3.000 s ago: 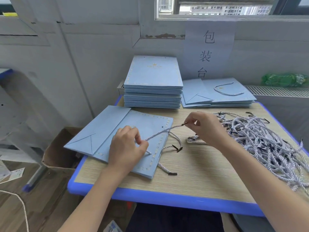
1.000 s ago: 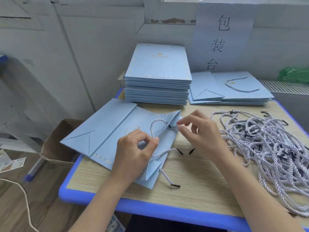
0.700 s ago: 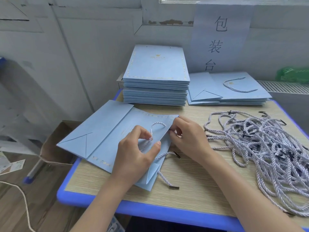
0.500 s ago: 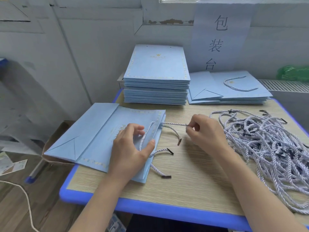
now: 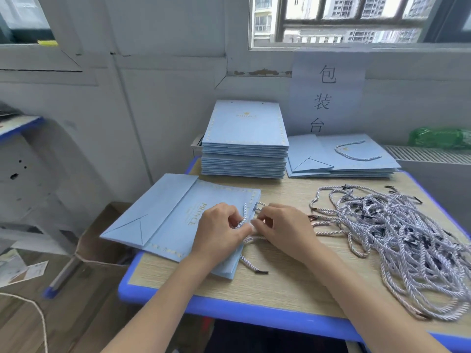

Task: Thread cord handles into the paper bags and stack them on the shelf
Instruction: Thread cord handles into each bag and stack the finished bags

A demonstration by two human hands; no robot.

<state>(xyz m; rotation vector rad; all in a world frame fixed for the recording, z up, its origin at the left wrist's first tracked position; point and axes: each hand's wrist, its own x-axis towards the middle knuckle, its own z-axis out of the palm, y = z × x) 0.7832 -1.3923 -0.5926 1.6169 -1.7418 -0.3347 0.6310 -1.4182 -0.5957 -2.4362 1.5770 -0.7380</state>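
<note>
A wood-grain tabletop with a blue rim (image 5: 229, 308) stands against a grey panelled wall under a window, with a paper sign in dark characters (image 5: 327, 98) fixed above it. A flat light-blue paper bag with gold lettering (image 5: 173, 217) lies at the table's left front corner, its folded base overhanging the left edge. The left hand (image 5: 219, 233) rests on the bag's mouth end with thumb and fingers curled tight round a twisted white-and-blue cord handle (image 5: 243, 217). The right hand (image 5: 283, 230) touches the left, fingers curled at the same cord just beside the bag's mouth; what exactly those fingertips hold is hidden. One dark-tipped cord end (image 5: 261, 272) lies free on the table below the hands. Judgement: the handle is being seated or knotted at the holes. Risks: a hard pull may tear the paper at a hole or drag the bag further off the left edge; a loose end may slip back out. A tangled pile of spare twisted cords (image 5: 407, 240) lies close to the right forearm and reaches the right rim, so a wide sweep could snag it. A tall stack of unthreaded blue bags (image 5: 244, 149) and a lower stack of finished blue bags (image 5: 356, 156) line the far edge. Bare table lies between the hands and the near rim.
</note>
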